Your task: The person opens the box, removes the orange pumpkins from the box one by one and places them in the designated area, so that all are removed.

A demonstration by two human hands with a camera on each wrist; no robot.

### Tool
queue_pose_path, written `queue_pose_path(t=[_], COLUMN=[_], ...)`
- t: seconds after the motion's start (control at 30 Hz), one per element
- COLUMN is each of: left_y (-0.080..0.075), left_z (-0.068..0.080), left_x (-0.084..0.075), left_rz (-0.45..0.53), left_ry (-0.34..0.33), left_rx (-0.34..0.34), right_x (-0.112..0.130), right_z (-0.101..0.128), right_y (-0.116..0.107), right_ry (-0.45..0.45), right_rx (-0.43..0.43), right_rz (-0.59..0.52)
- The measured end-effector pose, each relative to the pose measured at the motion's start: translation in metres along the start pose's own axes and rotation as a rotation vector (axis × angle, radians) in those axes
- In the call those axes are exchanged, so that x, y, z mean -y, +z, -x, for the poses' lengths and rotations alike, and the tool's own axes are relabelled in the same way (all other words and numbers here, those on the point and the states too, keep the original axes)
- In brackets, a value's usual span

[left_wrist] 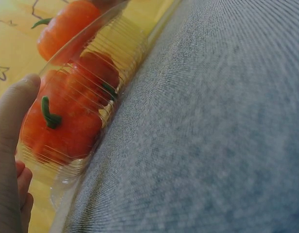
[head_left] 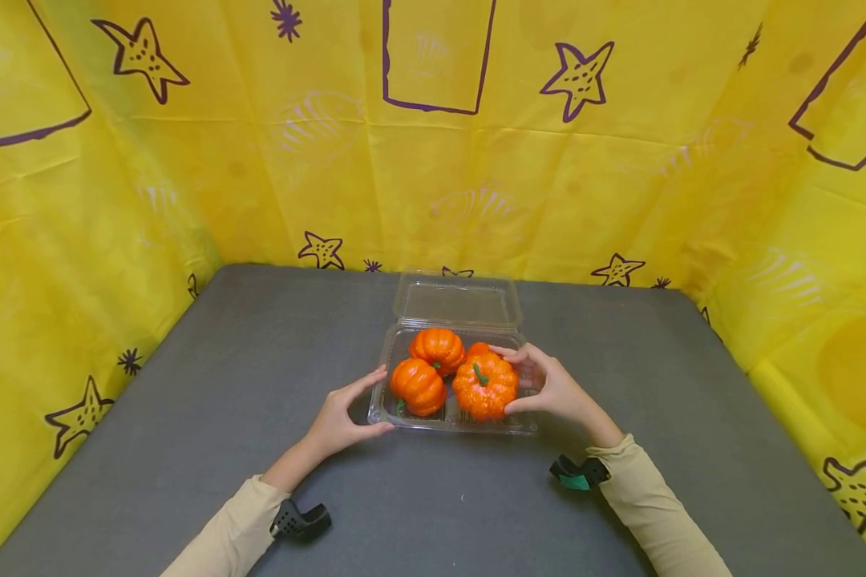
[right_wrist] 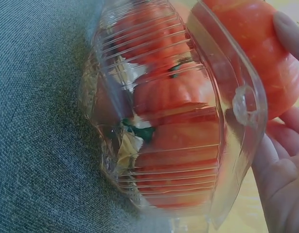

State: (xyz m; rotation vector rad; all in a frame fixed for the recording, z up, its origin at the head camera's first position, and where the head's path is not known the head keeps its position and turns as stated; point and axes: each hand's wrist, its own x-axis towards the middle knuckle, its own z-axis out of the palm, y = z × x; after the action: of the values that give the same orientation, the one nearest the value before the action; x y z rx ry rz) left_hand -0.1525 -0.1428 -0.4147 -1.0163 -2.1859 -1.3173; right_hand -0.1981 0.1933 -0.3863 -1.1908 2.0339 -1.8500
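A clear plastic clamshell container (head_left: 453, 423) sits mid-table with its lid (head_left: 456, 301) folded back open. Several orange pumpkins lie inside: one at the back (head_left: 438, 348), one front left (head_left: 417, 387), a mostly hidden one (head_left: 479, 349). My left hand (head_left: 378, 399) holds the container's left edge, index finger on the rim and thumb (left_wrist: 13, 126) against the front corner. My right hand (head_left: 518, 381) grips the front-right pumpkin (head_left: 483, 391), fingers (right_wrist: 285, 29) over its top. In the right wrist view this pumpkin (right_wrist: 256, 53) stands above the container's rim (right_wrist: 241, 104).
A grey cloth-covered table (head_left: 188, 385) carries everything. Yellow sheeting with purple stars (head_left: 577, 76) walls in the back and both sides. Bare grey surface stretches left, right and in front of the container. Small black camera units sit on both wrists (head_left: 299, 519).
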Motion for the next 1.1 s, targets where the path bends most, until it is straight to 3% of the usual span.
queue_pose_path(t=[0.47, 0.83, 1.1], left_y=[0.0010, 0.0011, 0.0009], left_z=[0.0011, 0.0017, 0.0014], left_x=[0.0028, 0.0028, 0.0033], left_rz=[0.007, 0.009, 0.006], left_ry=[-0.006, 0.007, 0.000], left_rx=[0.009, 0.007, 0.009], right_x=[-0.0004, 0.0007, 0.0036], right_z=[0.0015, 0.0007, 0.0033], right_y=[-0.0010, -0.0025, -0.0086], right_ry=[0.003, -0.018, 0.032], right_rx=[-0.039, -0.017, -0.047], right_rz=[-0.087, -0.041, 0.047])
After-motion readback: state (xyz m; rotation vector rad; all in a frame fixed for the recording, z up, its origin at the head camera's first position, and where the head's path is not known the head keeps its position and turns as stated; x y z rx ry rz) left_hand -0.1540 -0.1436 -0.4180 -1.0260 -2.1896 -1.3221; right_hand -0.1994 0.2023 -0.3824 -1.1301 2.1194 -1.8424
